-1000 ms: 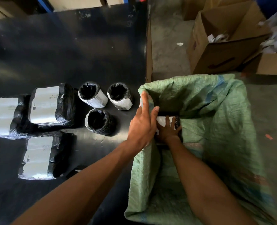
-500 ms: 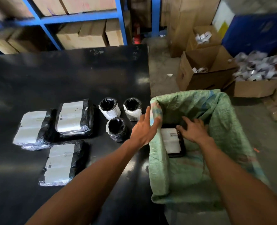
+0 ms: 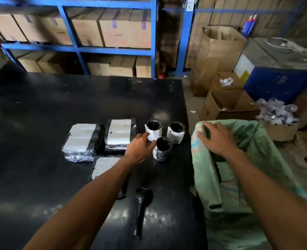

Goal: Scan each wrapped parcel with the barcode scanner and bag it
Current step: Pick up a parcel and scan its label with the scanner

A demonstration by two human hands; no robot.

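Three round black-wrapped parcels with white labels stand on the black table [image 3: 41, 177]: one at the back left [image 3: 153, 131], one at the back right [image 3: 176, 132] and a nearer one [image 3: 162, 148]. My left hand [image 3: 140, 148] reaches among them with spread fingers; its fingertips touch the back left one and it holds nothing. Three flat labelled parcels lie to the left [image 3: 82, 139], [image 3: 120, 134], [image 3: 104, 166], the last partly under my forearm. The black barcode scanner [image 3: 142, 201] lies near the front edge. My right hand [image 3: 215, 139] grips the near-left rim of the green woven sack [image 3: 239, 186].
The sack stands off the table's right edge. Open cardboard boxes [image 3: 226, 103] and a heap of crumpled label backing [image 3: 277, 112] sit on the floor behind it. Blue shelving [image 3: 154, 42] with cartons stands behind the table, and a blue bin [image 3: 279, 83] is at the far right.
My left hand let go of the sack's rim and moved left to the round parcels. My right hand left the flat parcel in the sack and rose to its rim. The view tilted up.
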